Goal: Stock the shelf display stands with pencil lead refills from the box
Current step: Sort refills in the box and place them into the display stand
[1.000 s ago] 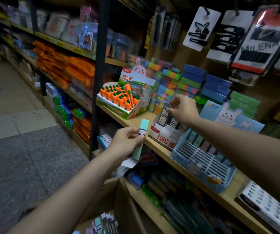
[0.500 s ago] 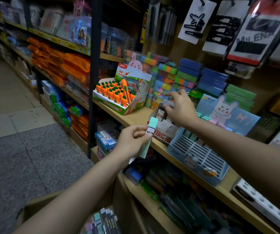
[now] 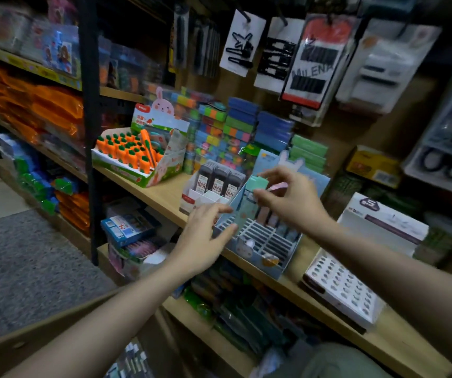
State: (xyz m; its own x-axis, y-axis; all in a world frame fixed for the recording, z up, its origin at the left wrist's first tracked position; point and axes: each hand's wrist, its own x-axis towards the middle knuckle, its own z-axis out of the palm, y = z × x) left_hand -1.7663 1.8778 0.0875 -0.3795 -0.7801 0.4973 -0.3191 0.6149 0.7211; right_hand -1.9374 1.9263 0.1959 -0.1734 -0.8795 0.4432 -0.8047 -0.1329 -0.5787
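1. Head view, the shelf: a wooden shelf (image 3: 164, 195) is seen from above at an angle, crowded with stationery. Two display stands sit on it side by side: a white stand (image 3: 205, 197) holding three rows of dark lead refill cases (image 3: 219, 178), and, just to its right, a blue slotted stand (image 3: 263, 241) decorated with a rabbit.

2. Head view, the hands: a mint-green refill case (image 3: 249, 197) is held upright over the back left part of the blue stand. It is pinched near its cap by the right hand (image 3: 293, 200), whose thumb and fingers are closed on it. The left hand (image 3: 205, 236) is placed at the stand's left edge, fingers loosely curled and partly open; the case's lower end is just beside its fingertips, and whether they touch it cannot be told because of blur.

3. Head view, progress: a few pastel cases are already seated along the back row of the blue stand, while most of its slots are seen bare. The white stand appears well filled at the back, with its front tiers unfilled.

4. Head view, what is left: more cases can be made out in the cardboard box (image 3: 132, 361) at the bottom edge. The task is judged to be at an early to middle stage, with many slots left to fill.
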